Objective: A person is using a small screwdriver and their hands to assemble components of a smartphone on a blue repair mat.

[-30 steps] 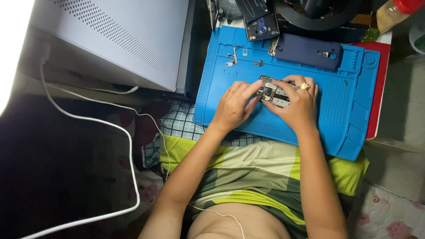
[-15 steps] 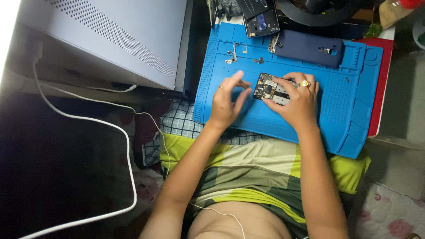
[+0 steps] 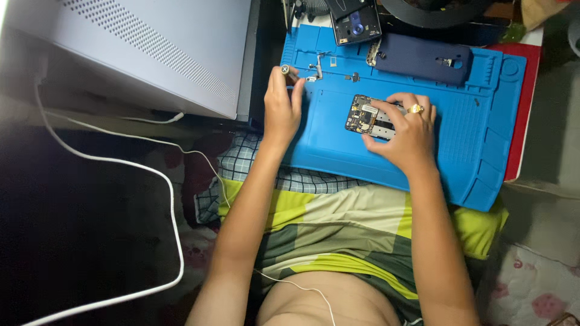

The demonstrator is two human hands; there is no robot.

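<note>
A blue work mat [image 3: 471, 163] lies across my lap. On its middle sits an opened phone body with its circuit board [image 3: 361, 115] showing. My right hand [image 3: 406, 131], with a gold ring, rests on that phone and holds it down. My left hand [image 3: 281, 105] is at the mat's far left edge, fingers pinched on a small round silver part [image 3: 284, 70]. Small loose metal parts [image 3: 319, 65] lie on the mat just right of that hand.
A dark blue phone back cover [image 3: 423, 57] and a second black phone part [image 3: 356, 23] lie at the mat's top. A white perforated case [image 3: 139, 54] stands to the left, with a white cable [image 3: 169, 199] looping below. A red sheet [image 3: 523, 108] edges the mat's right side.
My left hand has left the phone and moved up and left to the mat's corner, now pinching a small round part. The right hand stays on the phone.
</note>
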